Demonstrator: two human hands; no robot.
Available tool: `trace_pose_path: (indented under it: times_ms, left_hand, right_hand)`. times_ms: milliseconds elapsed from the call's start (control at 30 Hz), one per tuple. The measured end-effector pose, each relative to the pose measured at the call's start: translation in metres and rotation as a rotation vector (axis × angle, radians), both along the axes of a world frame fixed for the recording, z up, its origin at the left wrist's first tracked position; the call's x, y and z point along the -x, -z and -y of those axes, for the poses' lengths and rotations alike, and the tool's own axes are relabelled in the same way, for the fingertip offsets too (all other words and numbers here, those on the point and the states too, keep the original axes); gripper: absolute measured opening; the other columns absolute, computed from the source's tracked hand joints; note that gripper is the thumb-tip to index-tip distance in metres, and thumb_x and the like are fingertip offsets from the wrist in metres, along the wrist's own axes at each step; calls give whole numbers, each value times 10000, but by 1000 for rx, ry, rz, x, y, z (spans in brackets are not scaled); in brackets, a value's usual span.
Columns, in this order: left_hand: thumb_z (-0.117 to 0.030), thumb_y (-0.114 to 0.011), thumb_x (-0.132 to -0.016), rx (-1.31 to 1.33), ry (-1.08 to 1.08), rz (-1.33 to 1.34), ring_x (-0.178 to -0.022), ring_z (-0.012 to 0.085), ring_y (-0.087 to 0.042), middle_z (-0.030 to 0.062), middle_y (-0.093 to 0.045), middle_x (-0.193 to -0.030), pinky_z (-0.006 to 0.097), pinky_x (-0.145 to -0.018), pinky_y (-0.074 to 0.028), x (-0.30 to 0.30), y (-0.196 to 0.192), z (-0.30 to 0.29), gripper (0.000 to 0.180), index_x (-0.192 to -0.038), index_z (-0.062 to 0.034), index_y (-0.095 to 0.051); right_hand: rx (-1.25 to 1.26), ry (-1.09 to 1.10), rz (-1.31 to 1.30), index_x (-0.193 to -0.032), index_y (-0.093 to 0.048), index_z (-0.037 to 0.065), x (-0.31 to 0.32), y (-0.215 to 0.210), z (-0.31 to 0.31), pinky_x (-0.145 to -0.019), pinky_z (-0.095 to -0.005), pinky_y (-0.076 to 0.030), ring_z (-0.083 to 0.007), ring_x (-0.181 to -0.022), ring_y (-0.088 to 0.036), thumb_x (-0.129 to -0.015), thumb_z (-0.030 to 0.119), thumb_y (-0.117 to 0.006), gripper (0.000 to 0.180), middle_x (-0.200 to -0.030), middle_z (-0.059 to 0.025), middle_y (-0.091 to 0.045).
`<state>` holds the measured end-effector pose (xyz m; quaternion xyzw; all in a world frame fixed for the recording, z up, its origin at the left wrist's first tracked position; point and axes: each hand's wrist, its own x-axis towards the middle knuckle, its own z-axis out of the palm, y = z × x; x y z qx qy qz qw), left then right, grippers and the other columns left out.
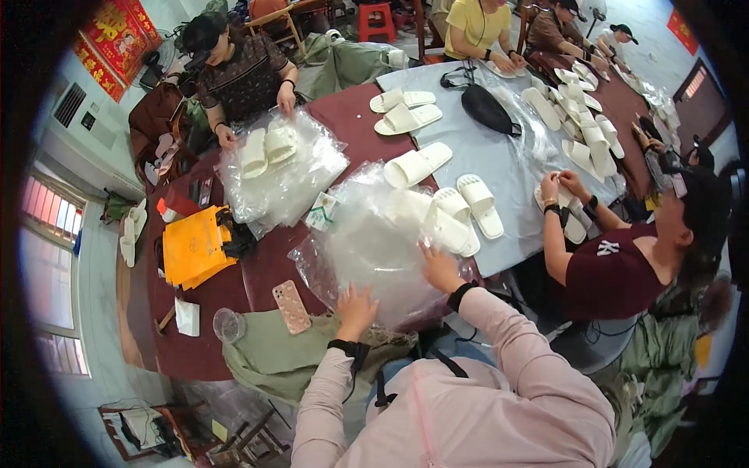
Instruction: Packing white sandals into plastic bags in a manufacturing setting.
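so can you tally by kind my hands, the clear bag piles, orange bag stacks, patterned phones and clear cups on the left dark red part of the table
Hands: 2, your left hand and right hand
Clear bag piles: 2, near pile and far pile
Orange bag stack: 1
Patterned phone: 1
Clear cup: 1
Total: 7

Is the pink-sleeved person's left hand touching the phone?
Apart. The head view shows a clear gap: the left hand is to the right of the phone, with some green cloth visible between them.
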<state>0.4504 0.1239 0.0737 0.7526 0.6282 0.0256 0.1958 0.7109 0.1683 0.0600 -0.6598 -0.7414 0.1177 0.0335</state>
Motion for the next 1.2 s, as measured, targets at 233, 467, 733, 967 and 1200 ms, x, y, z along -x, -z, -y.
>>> trace_pose_path:
  times_ms: [233, 467, 733, 967, 1200]
  left_hand:
    - [-457, -640, -741, -66, 168, -48, -1227, 454, -298, 225, -236, -1403, 587, -964, -261, -77, -5, -42, 681, -1343, -320, -352]
    - [-467, -672, -706, 54, 29, 157, -1255, 440, -277, 196, -230, -1417, 587, -973, -256, -138, 7, -72, 823, -1392, -271, -263]
    - [-463, -732, -624, 133, -24, -50, -1228, 474, -271, 201, -236, -1408, 559, -963, -275, -147, 28, -76, 986, -1413, -214, -197]
    - [-439, -748, -622, 87, -62, -60, -1262, 472, -225, 161, -164, -1454, 604, -951, -265, -147, 49, -70, 994, -1417, -266, -177]
    - [-411, -756, -625, 166, -86, -63, -1265, 475, -214, 157, -152, -1453, 640, -952, -237, -152, 40, -73, 982, -1413, -241, -196]
  right_hand:
    - [255, 30, -372, -1288, -409, 60, -29, -12, -31, -662, -415, -477, -322, -791, -607, -781, 180, -555, 542, -991, -152, -599]
    - [-360, 470, -609, -1001, -550, 60, -99, 7, -60, -758, -418, -428, -333, -859, -532, -702, 128, -647, 321, -900, -142, -565]
    - [45, 474, -368, -1345, -300, 125, -94, 10, -90, -916, -499, -329, -376, -1132, -396, -605, 360, -755, 900, -1205, -213, -383]
    - [-73, 453, -386, -1287, -441, 186, -106, 20, -114, -906, -480, -356, -412, -1091, -418, -741, 350, -655, 609, -1179, -264, -408]
    - [41, 440, -557, -1246, -493, 136, -130, 26, -131, -898, -453, -378, -417, -1052, -442, -745, 291, -651, 548, -1147, -236, -446]
